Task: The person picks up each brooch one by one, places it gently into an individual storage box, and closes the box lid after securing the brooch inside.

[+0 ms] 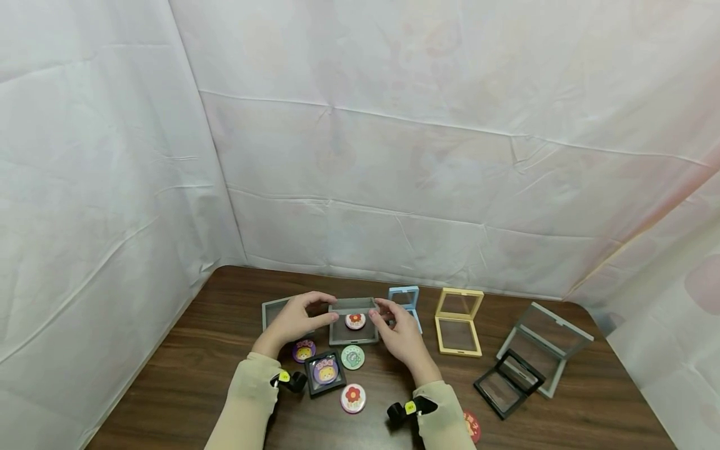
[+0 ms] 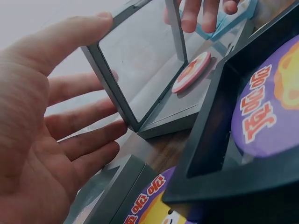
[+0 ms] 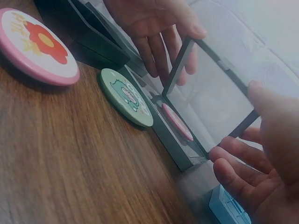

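Note:
A grey display case with a clear window stands with its lid raised, and a pink-rimmed flower badge lies inside its base. My left hand holds the lid's left edge, thumb on the near side and fingers spread behind. At the opposite edge, my right hand holds the lid between thumb and fingers. In the right wrist view the lid frame tilts up between both hands. Just in front of the case lie a green badge and a black case holding a purple bear badge.
Another grey case lies behind my left hand, near a purple badge. A second flower badge lies nearer. To the right stand blue, yellow, large grey and black cases. My sleeve partly covers a red badge.

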The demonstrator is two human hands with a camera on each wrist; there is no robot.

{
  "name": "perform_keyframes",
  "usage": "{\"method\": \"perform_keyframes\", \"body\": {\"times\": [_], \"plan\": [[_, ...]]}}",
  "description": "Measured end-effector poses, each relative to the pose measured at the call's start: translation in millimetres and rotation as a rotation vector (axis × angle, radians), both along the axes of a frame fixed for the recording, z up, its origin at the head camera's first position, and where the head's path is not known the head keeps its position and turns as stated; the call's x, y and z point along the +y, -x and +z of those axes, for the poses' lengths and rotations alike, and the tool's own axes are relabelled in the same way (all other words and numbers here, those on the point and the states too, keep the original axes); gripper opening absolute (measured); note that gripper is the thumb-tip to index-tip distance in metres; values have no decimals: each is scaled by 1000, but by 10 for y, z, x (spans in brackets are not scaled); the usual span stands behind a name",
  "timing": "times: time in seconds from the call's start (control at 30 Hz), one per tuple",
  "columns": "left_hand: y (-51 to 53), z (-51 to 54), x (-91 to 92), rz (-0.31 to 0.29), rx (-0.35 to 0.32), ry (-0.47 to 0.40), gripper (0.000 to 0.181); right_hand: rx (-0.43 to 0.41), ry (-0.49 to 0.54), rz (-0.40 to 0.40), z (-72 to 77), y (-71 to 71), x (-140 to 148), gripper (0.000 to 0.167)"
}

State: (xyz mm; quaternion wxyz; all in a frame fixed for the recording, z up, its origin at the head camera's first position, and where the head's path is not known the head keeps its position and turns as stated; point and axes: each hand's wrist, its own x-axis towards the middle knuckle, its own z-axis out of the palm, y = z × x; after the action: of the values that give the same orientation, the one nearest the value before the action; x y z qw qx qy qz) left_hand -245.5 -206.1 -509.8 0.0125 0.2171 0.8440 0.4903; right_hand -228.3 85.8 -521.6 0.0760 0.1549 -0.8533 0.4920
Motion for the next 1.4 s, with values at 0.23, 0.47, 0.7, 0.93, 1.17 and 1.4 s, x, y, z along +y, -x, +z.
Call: {"method": "perform_keyframes", "body": {"times": [0.23, 0.47, 0.7, 0.93, 1.17, 1.4], "plan": [[-10, 8, 1, 6, -11, 35, 55, -21, -35, 32, -22, 25, 55, 52], [-8, 12, 29, 35, 8, 130, 67, -55, -33, 47, -10, 27, 78, 56], [-32, 25, 58, 71, 4, 197, 77, -66, -15, 62, -21, 22, 83, 55], [-36, -2, 63, 113, -23, 337, 98, -77, -24, 101, -19, 12, 112, 56], [-32, -38, 49, 99, -30, 379, 110, -80, -53, 134, -25, 15, 140, 58], [-21, -57, 50, 85, -21, 380, 114, -73, -97, 129, -21, 23, 143, 58]]}}
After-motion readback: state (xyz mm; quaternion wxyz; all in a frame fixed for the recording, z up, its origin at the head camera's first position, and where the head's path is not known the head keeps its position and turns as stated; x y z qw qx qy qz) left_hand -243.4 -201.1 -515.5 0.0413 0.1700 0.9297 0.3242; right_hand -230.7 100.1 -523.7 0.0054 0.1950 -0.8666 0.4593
